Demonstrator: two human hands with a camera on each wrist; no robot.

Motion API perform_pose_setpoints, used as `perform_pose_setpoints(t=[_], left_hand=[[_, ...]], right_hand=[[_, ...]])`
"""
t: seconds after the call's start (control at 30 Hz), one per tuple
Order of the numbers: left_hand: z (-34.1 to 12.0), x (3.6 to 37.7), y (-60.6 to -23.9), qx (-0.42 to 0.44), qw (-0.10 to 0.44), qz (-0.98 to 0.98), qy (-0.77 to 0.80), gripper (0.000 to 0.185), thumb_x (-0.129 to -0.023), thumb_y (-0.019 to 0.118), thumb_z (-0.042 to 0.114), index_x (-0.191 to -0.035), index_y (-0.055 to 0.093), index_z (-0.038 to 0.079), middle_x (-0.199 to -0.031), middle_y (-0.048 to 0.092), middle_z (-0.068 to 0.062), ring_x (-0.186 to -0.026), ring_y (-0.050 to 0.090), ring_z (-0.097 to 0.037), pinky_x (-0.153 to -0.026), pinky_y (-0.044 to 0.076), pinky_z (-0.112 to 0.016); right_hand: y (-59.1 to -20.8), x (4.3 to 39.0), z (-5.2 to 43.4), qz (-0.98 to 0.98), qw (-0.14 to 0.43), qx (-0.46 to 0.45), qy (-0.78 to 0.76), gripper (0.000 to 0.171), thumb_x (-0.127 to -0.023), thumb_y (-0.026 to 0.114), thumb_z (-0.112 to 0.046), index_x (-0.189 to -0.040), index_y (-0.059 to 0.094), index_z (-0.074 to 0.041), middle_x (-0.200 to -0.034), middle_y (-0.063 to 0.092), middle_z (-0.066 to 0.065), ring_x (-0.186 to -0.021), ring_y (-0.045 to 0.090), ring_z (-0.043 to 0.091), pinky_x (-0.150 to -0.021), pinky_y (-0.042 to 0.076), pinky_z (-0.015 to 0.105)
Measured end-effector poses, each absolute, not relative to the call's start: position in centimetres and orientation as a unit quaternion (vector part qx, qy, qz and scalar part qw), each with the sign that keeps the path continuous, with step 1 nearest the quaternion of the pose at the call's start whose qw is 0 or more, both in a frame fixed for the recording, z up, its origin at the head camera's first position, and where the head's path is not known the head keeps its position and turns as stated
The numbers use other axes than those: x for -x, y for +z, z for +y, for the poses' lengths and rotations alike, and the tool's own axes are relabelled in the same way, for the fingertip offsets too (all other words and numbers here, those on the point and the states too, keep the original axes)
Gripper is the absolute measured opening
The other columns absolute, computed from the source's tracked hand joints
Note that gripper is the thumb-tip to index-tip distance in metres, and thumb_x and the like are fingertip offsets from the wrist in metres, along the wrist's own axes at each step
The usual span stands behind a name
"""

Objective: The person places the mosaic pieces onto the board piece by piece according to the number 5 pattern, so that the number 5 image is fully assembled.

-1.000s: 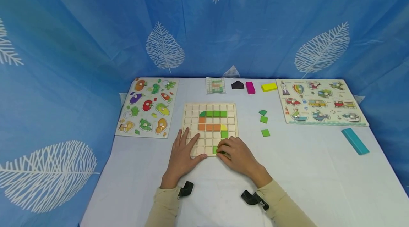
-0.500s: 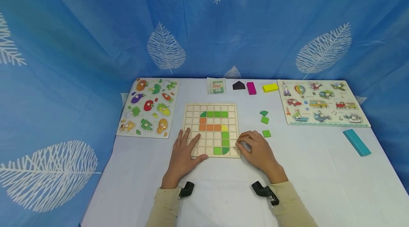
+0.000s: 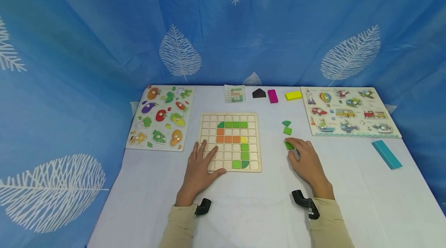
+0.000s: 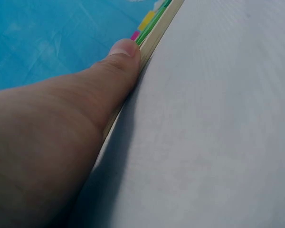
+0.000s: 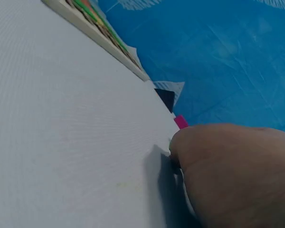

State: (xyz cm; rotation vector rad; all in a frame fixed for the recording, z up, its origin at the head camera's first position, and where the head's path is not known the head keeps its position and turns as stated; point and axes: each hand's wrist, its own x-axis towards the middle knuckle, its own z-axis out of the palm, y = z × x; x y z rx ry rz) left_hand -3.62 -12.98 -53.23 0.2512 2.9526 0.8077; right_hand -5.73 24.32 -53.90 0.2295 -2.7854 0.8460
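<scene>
My left hand (image 3: pixel 199 168) lies with fingers spread over the lower left of a wooden grid board (image 3: pixel 212 117), its thumb at the near edge. In the left wrist view the thumb (image 4: pixel 121 59) rests against the board's side. Green, orange and yellow tiles sit in the grid, with a rounded green tile (image 3: pixel 245 164) at the lower right. My right hand (image 3: pixel 306 159) is right of the board, its fingertips at a green square tile (image 3: pixel 289 146) on the table. They partly cover it, and the thumb stands apart from the fingers. Beyond lie another green square (image 3: pixel 287 131) and a green quarter-round tile (image 3: pixel 286 123).
A patterned card (image 3: pixel 235 93) lies at the back, beside black (image 3: pixel 259 93), magenta (image 3: pixel 273 96) and yellow (image 3: pixel 293 95) blocks. A vegetable puzzle (image 3: pixel 163 120) is at left, a vehicle puzzle (image 3: pixel 350 112) at right. A teal block (image 3: pixel 386 154) lies near the right edge.
My right hand has let go of the rounded green tile in the board's lower right and moved right to the loose green square. The left hand has stayed in place.
</scene>
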Motion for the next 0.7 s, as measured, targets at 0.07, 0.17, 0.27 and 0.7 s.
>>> perform_pose_setpoints(t=[0.07,0.17,0.27,0.7], left_hand=[[-13.0,3.6,-53.2,-0.081,0.036,0.961,0.263,0.087,-0.081,0.076,0.063,-0.154,0.048,0.024,-0.171,0.018,-0.013,-0.159,0.005,-0.041,-0.123,0.019,-0.066],[-13.1,3.6,-53.2,-0.081,0.043,0.961,0.261,0.088,-0.081,0.075,0.063,-0.155,0.047,0.024,-0.172,0.017,-0.012,-0.16,0.004,-0.04,-0.123,0.018,-0.065],[-13.2,3.7,-53.1,-0.082,0.05,0.96,0.265,0.088,-0.082,0.076,0.062,-0.155,0.046,0.024,-0.172,0.015,-0.013,-0.16,0.002,-0.04,-0.124,0.017,-0.065],[-13.7,3.8,-52.8,-0.094,0.067,0.951,0.286,0.087,-0.081,0.08,0.055,-0.155,0.046,0.023,-0.172,0.012,-0.014,-0.16,0.003,-0.04,-0.123,0.018,-0.067]], right_hand=[[-53.9,5.8,24.3,-0.948,0.102,-0.068,0.292,0.033,-0.094,0.062,-0.005,-0.127,0.069,-0.005,-0.132,0.065,0.018,-0.11,0.056,0.035,-0.093,0.046,0.054],[-53.8,5.8,24.2,-0.948,0.099,-0.055,0.298,0.028,-0.094,0.066,-0.004,-0.122,0.07,-0.004,-0.126,0.066,0.018,-0.114,0.058,0.037,-0.096,0.047,0.056],[-53.6,5.8,24.0,-0.948,0.095,-0.053,0.298,0.026,-0.095,0.068,-0.003,-0.12,0.07,-0.003,-0.124,0.066,0.02,-0.117,0.058,0.04,-0.096,0.048,0.058],[-52.4,5.5,17.3,-0.937,0.098,-0.179,0.285,0.019,-0.094,0.075,-0.016,-0.112,0.072,-0.012,-0.119,0.069,0.006,-0.113,0.064,0.026,-0.094,0.055,0.044]])
